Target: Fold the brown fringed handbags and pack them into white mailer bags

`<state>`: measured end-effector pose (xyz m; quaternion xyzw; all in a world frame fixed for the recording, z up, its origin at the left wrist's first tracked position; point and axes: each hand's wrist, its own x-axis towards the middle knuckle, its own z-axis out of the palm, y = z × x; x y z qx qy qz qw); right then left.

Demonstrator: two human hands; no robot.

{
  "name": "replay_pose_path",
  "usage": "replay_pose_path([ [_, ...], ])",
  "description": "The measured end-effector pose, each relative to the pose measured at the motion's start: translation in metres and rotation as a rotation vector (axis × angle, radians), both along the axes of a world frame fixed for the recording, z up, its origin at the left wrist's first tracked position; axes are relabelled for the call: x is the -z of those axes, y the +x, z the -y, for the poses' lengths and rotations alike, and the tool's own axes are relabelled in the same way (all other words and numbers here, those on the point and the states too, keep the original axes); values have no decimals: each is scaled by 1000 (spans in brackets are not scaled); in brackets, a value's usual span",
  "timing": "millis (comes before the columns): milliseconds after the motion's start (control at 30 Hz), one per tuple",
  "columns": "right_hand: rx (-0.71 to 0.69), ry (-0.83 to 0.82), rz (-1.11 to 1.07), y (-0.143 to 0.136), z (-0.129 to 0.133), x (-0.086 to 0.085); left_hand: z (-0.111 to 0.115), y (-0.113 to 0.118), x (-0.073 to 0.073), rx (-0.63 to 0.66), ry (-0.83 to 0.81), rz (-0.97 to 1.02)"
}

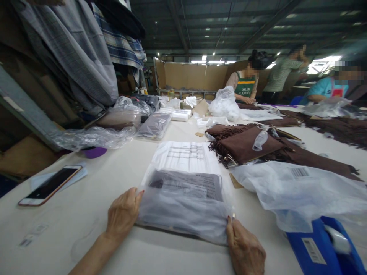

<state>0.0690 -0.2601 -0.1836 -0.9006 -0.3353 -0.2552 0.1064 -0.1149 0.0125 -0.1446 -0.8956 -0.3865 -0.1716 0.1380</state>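
Observation:
A frosted plastic bag [183,210] lies flat on the table before me, with a dark grey folded item inside showing through the film. Its upper part [186,154] is whitish and bears lines of printed text. At the bag's left edge, my left hand [124,210] pinches the plastic between thumb and fingers. My right hand [245,244] grips the lower right corner the same way. Just right of the bag lies a brown fringed bag [249,143] with a piece of clear plastic on it. Nearer my right hand is a loose frosted bag [292,191] with a barcode.
A phone [51,185] rests on paper at the left. A blue tape dispenser [312,244] stands at the front right. Packed grey items [155,125] and crumpled clear plastic [97,136] lie farther back. Several people, one in a green apron [245,89], are across the table.

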Motion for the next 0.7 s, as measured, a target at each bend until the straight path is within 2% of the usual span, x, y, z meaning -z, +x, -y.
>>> replay_pose_path([
  [67,-19,30,35,1,-1,2,10,2,-5,190,219,205],
  [100,-26,46,53,2,-1,3,17,7,-9,327,261,250],
  [167,-30,69,65,3,-1,3,30,25,-15,645,212,166],
  [233,-23,72,52,2,-1,2,38,49,-17,887,108,-49],
  [300,-18,75,43,1,-1,0,37,74,-14,930,4,-218],
  [367,1,78,41,1,-1,-2,32,91,-7,868,-103,-307],
  [433,64,94,27,2,1,0,25,98,0,825,-179,-344],
  [600,174,207,-57,5,7,7,18,90,14,873,-150,-233],
  [700,174,173,-51,2,12,2,14,91,24,944,-74,-82],
])
